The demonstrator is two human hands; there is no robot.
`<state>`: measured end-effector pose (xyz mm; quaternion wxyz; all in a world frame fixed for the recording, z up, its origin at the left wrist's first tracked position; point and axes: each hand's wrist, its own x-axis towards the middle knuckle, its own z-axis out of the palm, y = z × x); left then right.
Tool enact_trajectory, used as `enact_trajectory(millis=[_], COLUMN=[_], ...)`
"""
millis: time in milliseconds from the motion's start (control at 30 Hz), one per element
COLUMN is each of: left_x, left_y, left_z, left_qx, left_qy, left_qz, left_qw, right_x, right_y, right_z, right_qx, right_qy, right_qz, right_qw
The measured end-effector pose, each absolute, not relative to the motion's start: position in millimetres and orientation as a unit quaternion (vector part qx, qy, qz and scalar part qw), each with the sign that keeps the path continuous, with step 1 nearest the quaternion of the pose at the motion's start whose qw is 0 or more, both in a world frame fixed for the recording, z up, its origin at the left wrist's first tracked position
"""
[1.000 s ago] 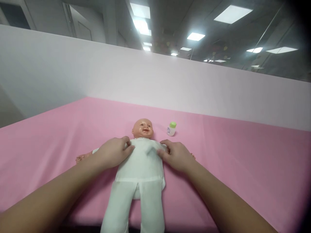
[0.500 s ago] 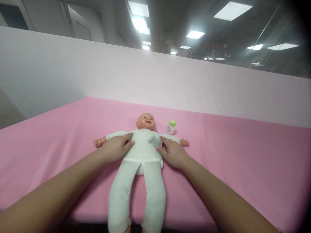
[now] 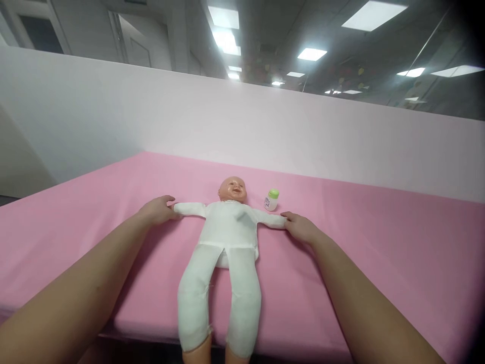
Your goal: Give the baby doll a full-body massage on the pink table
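Note:
A baby doll (image 3: 229, 227) with a white cloth body lies on its back on the pink-covered table (image 3: 326, 283). Its head points away from me, and both its arms stretch out sideways. My left hand (image 3: 158, 210) is closed around the doll's hand at the left, which is mostly hidden by my fingers. At the other side, my right hand (image 3: 299, 226) closes on the doll's other hand, covering it. The doll's lower legs reach over the near table edge.
A small bottle (image 3: 271, 201) with a green cap stands beside the doll's head, above its right-side arm. Behind the table runs a white partition (image 3: 242, 121). Ceiling lights (image 3: 223, 40) and a door (image 3: 138, 45) show beyond it.
Both my hands have moved outward from the doll's chest sides, along its arms, to its hands. They have taken hold there. The view has shifted slightly.

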<state>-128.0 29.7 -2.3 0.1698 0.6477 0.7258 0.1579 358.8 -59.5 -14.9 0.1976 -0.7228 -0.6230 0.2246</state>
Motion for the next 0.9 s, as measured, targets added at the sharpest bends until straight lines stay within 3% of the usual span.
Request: enact_trajectory(millis=[233,367,500,600,733,900], left_x=[-126,-121,-121,-123,-121,-106], left_y=[38,37,41,43,43,41], left_z=[-22,-26,-31,-33,-32,-30], left_qx=[0.627,0.577,0.477,0.440,0.417,0.422], left_qy=[0.696,0.627,0.573,0.543,0.585,0.619], left_qz=[0.309,0.459,0.557,0.578,0.575,0.566], left_qw=[0.166,0.250,0.366,0.422,0.391,0.344], right_x=[373,374,375,376,376,375], right_y=[-55,-52,-48,-43,-36,-27], right_z=[-23,-27,-35,-41,-45,-49], right_qx=[-0.706,-0.699,-0.683,-0.629,-0.495,-0.465], right_qy=[-0.630,-0.626,-0.570,-0.490,-0.369,-0.305], right_qz=[0.226,0.200,0.257,0.360,0.493,0.537], right_qw=[0.232,0.281,0.377,0.484,0.614,0.634])
